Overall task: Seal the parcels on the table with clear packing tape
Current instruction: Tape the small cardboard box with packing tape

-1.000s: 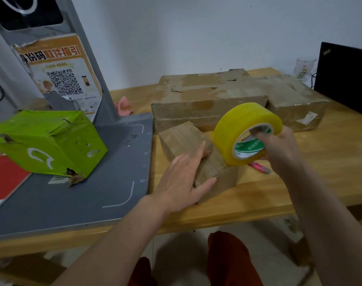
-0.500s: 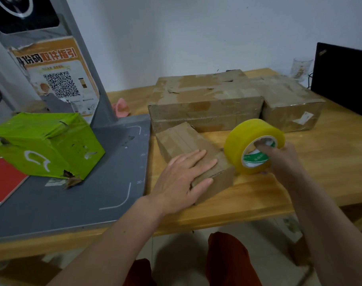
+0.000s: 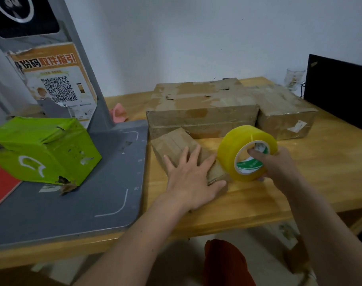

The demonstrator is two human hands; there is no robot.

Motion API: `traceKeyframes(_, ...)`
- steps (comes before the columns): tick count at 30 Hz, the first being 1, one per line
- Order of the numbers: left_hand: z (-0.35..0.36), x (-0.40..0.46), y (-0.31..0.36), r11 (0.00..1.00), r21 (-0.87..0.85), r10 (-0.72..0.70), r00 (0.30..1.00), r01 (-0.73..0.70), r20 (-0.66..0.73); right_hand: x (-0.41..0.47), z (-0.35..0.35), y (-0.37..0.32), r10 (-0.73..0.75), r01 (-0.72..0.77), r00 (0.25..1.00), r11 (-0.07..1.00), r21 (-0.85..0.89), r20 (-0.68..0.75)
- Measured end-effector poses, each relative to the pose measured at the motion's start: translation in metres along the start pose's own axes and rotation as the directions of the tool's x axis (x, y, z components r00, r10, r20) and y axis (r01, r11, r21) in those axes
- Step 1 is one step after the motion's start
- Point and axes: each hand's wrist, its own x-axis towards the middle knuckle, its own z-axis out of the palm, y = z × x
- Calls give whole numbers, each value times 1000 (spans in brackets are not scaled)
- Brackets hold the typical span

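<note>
A person sits at a wooden table [image 3: 300, 195]. Their left hand [image 3: 191, 178] lies flat on top of a small brown box [image 3: 176, 144], with the fingers straight and spread out, pressing down on it. The small box sits near the front edge of the table, in the middle.

Their right hand [image 3: 279, 166] holds a big roll of tape [image 3: 238, 149]. The roll looks yellow and has a green and white ring inside. A finger is curled into the hole of the roll, and the rest of the hand wraps round its right side. The roll stands on its edge, touching the right end of the small box.

Behind the small box, farther away, lies a long flat brown box [image 3: 200, 108]. Another brown box [image 3: 285, 112] sits just to its right, touching it. It has a small white sticker on its near side.

On the left is a grey stand with a flat grey base [image 3: 72, 195]. A bright green parcel [image 3: 41, 149] rests on the base. It is torn at one bottom corner. A poster with a square code [image 3: 58, 87] is stuck to the stand's post.

Far to the right stands a black screen [image 3: 341, 89], and a clear glass cup [image 3: 294, 78] is just beside it. Something small and pink [image 3: 119, 113] lies far back, near the post.
</note>
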Motion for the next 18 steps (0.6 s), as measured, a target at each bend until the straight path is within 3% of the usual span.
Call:
traceKeyframes(5,6,-17,-16,993,-115,-24,988,7,-154,-6,10,-8,-41,40,998,998,39,39)
traceKeyframes(11,32,-36,-34,906,-417,-149,868,-72,-474,-40,50,-21,-40,-45,983,897,440,181)
traceKeyframes(15,45,-40,-39,839,-518,-212,777,-167,-593,-71,89,-17,29,-154,962,877,454,271)
traceKeyframes(18,43,-40,-38,779,-577,-222,753,-245,-620,-76,93,-30,-26,-69,971,922,382,238)
